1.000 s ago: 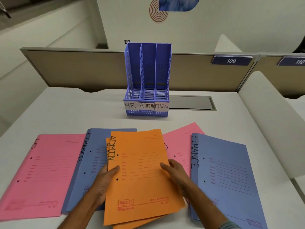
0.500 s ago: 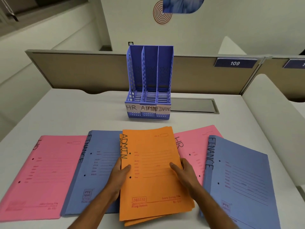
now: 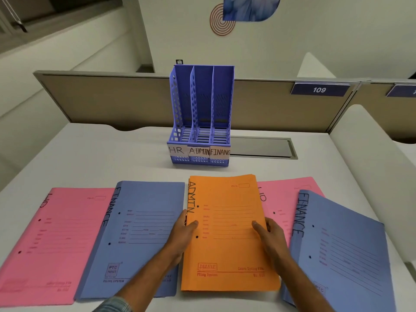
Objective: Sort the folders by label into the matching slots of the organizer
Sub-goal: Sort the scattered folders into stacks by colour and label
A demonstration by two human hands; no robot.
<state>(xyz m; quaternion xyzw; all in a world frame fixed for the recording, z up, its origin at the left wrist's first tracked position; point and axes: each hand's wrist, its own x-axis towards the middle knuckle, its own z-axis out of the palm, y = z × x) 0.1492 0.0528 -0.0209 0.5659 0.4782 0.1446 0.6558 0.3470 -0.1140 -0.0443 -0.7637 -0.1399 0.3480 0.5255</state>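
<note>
The orange ADMIN folders (image 3: 227, 233) lay as a squared stack at the middle of the near edge of the desk (image 3: 90, 158), spine to the left and the handwritten label running down that side. The left hand (image 3: 183, 235) gripped the stack at its spine edge, thumb pressed flat on the top cover beside the punched holes, the other fingers hidden below or behind the edge. The right hand (image 3: 271, 235) held the opposite long edge, thumb on the cover, fingers curled around the side and out of sight. Both hands were thus closed on the stack, one on each side at about mid-height. Just left of it lay a blue FINANCE folder (image 3: 135, 233), partly overlapping a pink folder (image 3: 45, 239) toward the near left corner. To the right, a second pink folder (image 3: 283, 208) showed from under the orange stack, and another blue FINANCE folder (image 3: 342, 251) lay tilted over it toward the near right corner. The blue organizer (image 3: 201, 118) stood upright toward the far edge of the desk, well apart from the hands, its three slots empty and labelled HR, ADMIN and FINANCE from left to right.
</note>
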